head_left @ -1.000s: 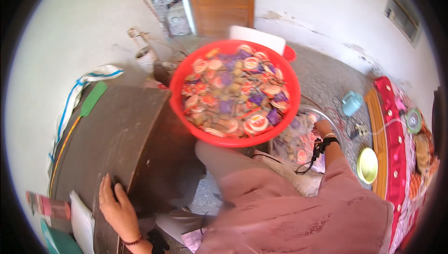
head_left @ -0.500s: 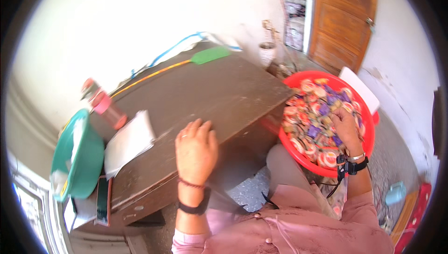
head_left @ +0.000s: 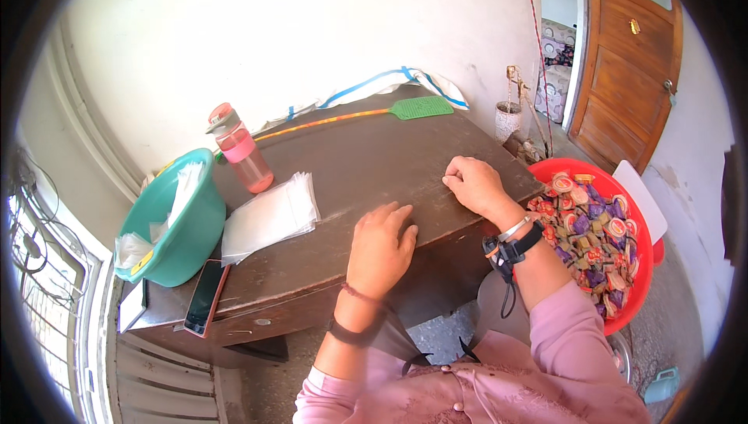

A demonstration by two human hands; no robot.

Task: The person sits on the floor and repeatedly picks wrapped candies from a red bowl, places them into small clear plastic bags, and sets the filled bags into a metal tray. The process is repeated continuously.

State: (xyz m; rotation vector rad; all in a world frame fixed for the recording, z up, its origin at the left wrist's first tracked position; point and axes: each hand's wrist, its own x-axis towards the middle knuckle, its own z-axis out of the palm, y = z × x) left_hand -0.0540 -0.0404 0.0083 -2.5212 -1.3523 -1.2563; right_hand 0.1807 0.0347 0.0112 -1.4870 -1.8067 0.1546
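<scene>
My right hand (head_left: pixel 475 185) is over the brown table (head_left: pixel 366 159) near its right end, fingers curled together. What they hold, if anything, is hidden. Above the table's front edge, my left hand (head_left: pixel 380 249) has its fingers a little apart and nothing in it. Just beyond my right forearm stands a red basin (head_left: pixel 645 264) full of small wrapped sweets (head_left: pixel 588 229) in purple, red and gold. A stack of thin clear plastic bags (head_left: pixel 273 217) lies flat on the table, left of my left hand.
A teal basin (head_left: pixel 175 241) with plastic bags inside stands at the table's left end, beside a phone (head_left: pixel 205 298) and a pink bottle (head_left: pixel 245 159). Toward the wall lies a green fly swatter (head_left: pixel 421 107). A white board (head_left: pixel 639 198) is behind the red basin.
My right hand has come out of the red basin and moved left over the table. My left hand has shifted slightly rightward. The view has turned left.
</scene>
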